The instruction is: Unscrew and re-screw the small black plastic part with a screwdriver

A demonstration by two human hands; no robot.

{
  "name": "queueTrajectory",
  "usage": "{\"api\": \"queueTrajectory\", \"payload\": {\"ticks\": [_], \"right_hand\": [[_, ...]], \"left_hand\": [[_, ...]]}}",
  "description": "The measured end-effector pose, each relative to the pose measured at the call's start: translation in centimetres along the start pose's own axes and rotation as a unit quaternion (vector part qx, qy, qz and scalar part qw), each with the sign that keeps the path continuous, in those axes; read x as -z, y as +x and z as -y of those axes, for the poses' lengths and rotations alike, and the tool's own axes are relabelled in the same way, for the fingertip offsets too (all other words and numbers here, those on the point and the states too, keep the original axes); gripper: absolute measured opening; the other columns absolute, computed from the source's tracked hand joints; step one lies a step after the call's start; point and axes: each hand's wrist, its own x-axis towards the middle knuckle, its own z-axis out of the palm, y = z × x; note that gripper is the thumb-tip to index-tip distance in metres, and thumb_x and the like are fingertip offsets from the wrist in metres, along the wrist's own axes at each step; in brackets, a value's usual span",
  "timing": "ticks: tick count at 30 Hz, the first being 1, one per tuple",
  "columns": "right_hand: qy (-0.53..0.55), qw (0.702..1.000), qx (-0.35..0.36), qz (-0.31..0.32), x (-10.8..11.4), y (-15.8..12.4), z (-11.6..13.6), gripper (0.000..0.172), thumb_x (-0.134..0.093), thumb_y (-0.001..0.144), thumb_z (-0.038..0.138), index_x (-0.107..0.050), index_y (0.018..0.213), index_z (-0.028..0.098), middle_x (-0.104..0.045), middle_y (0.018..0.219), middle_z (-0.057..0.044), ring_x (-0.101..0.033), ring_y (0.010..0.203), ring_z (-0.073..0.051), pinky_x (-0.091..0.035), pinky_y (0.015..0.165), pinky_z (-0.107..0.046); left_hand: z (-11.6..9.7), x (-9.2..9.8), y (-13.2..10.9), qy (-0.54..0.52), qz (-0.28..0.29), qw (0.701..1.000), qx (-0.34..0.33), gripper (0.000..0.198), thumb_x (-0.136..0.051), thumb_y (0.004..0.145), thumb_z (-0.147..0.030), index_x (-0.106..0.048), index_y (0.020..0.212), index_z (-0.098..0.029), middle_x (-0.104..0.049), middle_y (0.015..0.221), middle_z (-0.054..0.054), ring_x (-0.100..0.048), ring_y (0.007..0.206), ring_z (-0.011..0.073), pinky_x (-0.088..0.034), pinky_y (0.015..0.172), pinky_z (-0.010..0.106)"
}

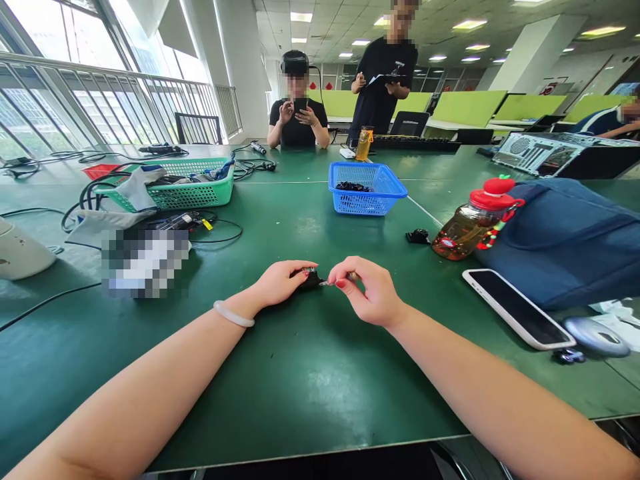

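One wide table with a smooth dark green top [310, 373] carries all the things below. Three other people are around it: one seated person in black [299, 127], one standing person in black [383, 80], and one person partly cut off [603, 121] at the right edge. One grey metal computer case [530, 152] lies far right. One dark blue fabric bag [565, 247] takes the near right side. Two plastic baskets, one light green [195, 195] and one bright blue [363, 204], stand beyond the hands. Two bottles are there: a clear one with red lid [460, 230], leaning against the bag, and a small orange one [365, 143], far back. One white-edged black phone [515, 307] lies before the bag.

The left hand [280, 281] grips one small black object [311, 280] on the table and partly covers it. The right hand [367, 291] pinches one thin metallic piece [324, 283], mostly hidden, at the object's right end.
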Motion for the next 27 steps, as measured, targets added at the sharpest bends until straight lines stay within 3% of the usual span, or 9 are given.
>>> {"api": "queueTrajectory", "payload": {"ticks": [4, 13, 21, 24, 27], "right_hand": [[-0.012, 0.997, 0.067, -0.03, -0.13, 0.1, 1.0, 0.005, -0.047, 0.089, 0.014, -0.048, 0.085, 0.016, -0.059, 0.081, 0.0, -0.048, 0.064, -0.004, -0.04, 0.06, -0.015], [-0.021, 0.999, -0.024, -0.018, 0.14, 0.22, 0.72, 0.015, -0.043, 0.095, 0.025, -0.048, 0.084, 0.016, -0.06, 0.081, -0.002, -0.054, 0.068, -0.006, -0.044, 0.063, -0.018], [-0.122, 0.972, 0.197, 0.037, -0.63, 0.36, 0.6, 0.008, -0.047, 0.093, 0.019, -0.046, 0.085, 0.016, -0.061, 0.081, -0.002, -0.05, 0.069, -0.008, -0.044, 0.067, -0.021], [-0.119, 0.97, 0.209, 0.038, -0.5, 0.62, 0.56, 0.007, -0.047, 0.093, 0.018, -0.047, 0.086, 0.016, -0.062, 0.086, -0.002, -0.051, 0.073, -0.008, -0.047, 0.071, -0.022], [-0.087, 0.981, 0.17, 0.028, -0.02, 0.71, 0.53, 0.008, -0.046, 0.094, 0.017, -0.05, 0.086, 0.017, -0.062, 0.09, -0.001, -0.054, 0.078, -0.008, -0.048, 0.075, -0.022]], "left_hand": [[-0.1, 0.0, -0.03, 0.002, 0.002, 1.0, -0.001, 0.041, -0.04, 0.087, -0.036, -0.06, 0.122, -0.025, -0.062, 0.125, 0.0, -0.057, 0.114, 0.0183, -0.043, 0.104, 0.031], [-0.36, 0.02, -0.02, -0.002, 0.011, 1.0, -0.009, 0.041, -0.04, 0.088, -0.036, -0.062, 0.12, -0.024, -0.062, 0.126, 0.001, -0.057, 0.114, 0.0191, -0.045, 0.103, 0.032], [-0.09, 0.09, 0.18, 0.003, 0.006, 1.0, 0.014, 0.042, -0.039, 0.088, -0.039, -0.059, 0.123, -0.025, -0.061, 0.127, -0.002, -0.055, 0.118, 0.0182, -0.041, 0.107, 0.031], [-0.27, 0.16, 0.11, 0.003, 0.008, 1.0, 0.019, 0.042, -0.038, 0.088, -0.037, -0.06, 0.122, -0.024, -0.061, 0.127, -0.001, -0.055, 0.117, 0.018, -0.041, 0.107, 0.031], [-0.51, 0.23, 0.03, -0.005, 0.018, 1.0, -0.001, 0.041, -0.038, 0.088, -0.037, -0.061, 0.119, -0.023, -0.061, 0.127, -0.001, -0.056, 0.116, 0.0182, -0.041, 0.107, 0.031]]}}
